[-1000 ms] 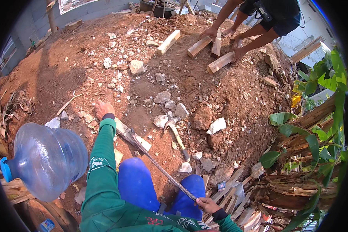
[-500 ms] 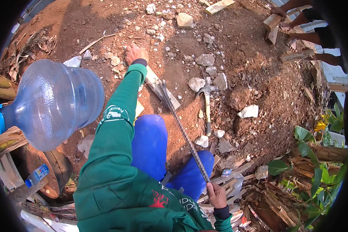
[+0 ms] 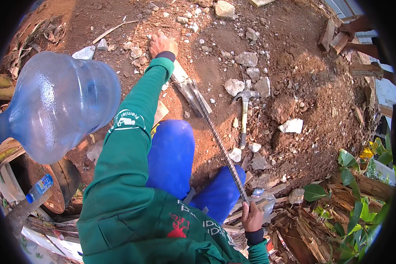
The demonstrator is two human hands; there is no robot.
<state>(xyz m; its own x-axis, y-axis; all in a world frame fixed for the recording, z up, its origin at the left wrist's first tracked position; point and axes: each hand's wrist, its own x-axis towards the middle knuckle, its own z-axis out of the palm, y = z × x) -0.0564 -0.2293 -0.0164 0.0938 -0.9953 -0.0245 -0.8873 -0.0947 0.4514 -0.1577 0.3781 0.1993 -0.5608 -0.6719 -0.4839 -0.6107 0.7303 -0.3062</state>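
My left hand (image 3: 163, 45) reaches far ahead, its fingers curled over the far end of a wooden board (image 3: 185, 90) lying on the soil. My right hand (image 3: 252, 217), near my right knee, is wrapped round the lower end of a long ribbed steel pry bar (image 3: 222, 149). The bar slants away to the far left, and its forked tip rests at the board's right side. What the left fingertips touch is partly hidden. A claw hammer (image 3: 244, 115) lies on the ground to the right of the bar.
A large blue water jug (image 3: 70, 101) lies at left, above a small plastic bottle (image 3: 40, 186). Stones, including a white one (image 3: 291, 126), dot the soil. At the far right, other people's hands (image 3: 350, 27) hold wood pieces (image 3: 332, 38). Green plants (image 3: 358, 211) grow at lower right.
The whole view has shifted a little. The pry bar's forked tip has moved slightly along the board's right side. At far right, the other people's hands and wood pieces have moved.
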